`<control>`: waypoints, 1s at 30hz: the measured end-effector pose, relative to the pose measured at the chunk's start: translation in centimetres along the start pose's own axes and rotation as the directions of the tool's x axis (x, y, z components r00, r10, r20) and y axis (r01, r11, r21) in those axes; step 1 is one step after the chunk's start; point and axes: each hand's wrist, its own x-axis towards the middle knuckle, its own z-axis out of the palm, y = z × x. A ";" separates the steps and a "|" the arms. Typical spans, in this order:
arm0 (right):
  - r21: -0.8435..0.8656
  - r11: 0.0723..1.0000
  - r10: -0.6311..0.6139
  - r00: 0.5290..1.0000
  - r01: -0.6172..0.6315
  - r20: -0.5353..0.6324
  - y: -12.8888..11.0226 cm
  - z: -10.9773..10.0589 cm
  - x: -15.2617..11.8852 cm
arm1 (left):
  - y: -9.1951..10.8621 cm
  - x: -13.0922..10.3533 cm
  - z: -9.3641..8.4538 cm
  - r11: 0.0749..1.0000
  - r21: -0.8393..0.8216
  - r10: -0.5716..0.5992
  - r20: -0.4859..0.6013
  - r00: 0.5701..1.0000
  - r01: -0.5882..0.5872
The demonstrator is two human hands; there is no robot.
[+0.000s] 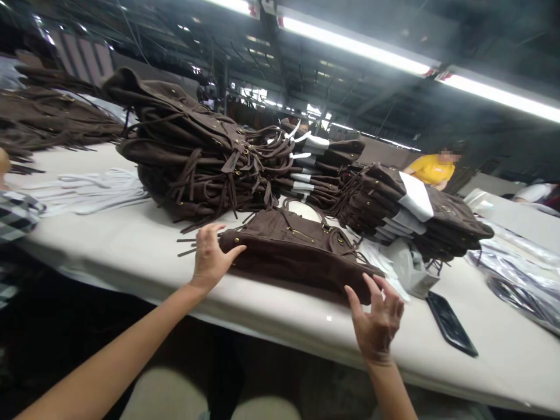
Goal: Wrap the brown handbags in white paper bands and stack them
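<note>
A dark brown handbag [284,245] with brass-coloured studs, zip and thin fringe strips lies on the pale table in front of me, its long base facing me. My left hand [210,254] is at the bag's left end, thumb stretched toward the stud at the corner and fingers apart from it. At the right end, my right hand [378,312] has its fingers spread and curved, thumb and fingertips close to the lower corner. Whether those fingertips touch the bag, I cannot tell. Neither hand is closed round it.
Tall stacks of similar brown bags [188,146] stand behind, with another pile [394,204] at right holding white sheets. A black phone [451,324] and clear plastic wrapping [520,262] lie right. White cords [105,189] and a person's checked sleeve [20,216] are left. A person in yellow [431,169] is beyond.
</note>
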 end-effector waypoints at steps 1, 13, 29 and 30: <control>-0.011 0.998 -0.055 0.997 0.056 0.055 0.3 -0.1 1.0 | -0.3 -0.9 -0.3 0.993 -0.034 -0.119 -0.064 0.991 0.117; 0.064 0.972 -0.226 0.823 0.226 0.521 -0.5 5.6 6.9 | 0.6 -2.8 -1.4 0.706 -0.268 -0.562 0.351 0.749 0.655; 0.399 0.910 -0.386 0.587 0.114 0.712 -0.7 1.6 3.0 | -1.9 0.5 -3.9 0.805 -0.117 -0.326 0.732 0.598 0.582; 0.399 0.914 -0.361 0.587 0.071 0.724 -0.5 1.9 2.5 | -2.0 -0.1 -4.2 0.849 -0.087 -0.321 0.699 0.639 0.521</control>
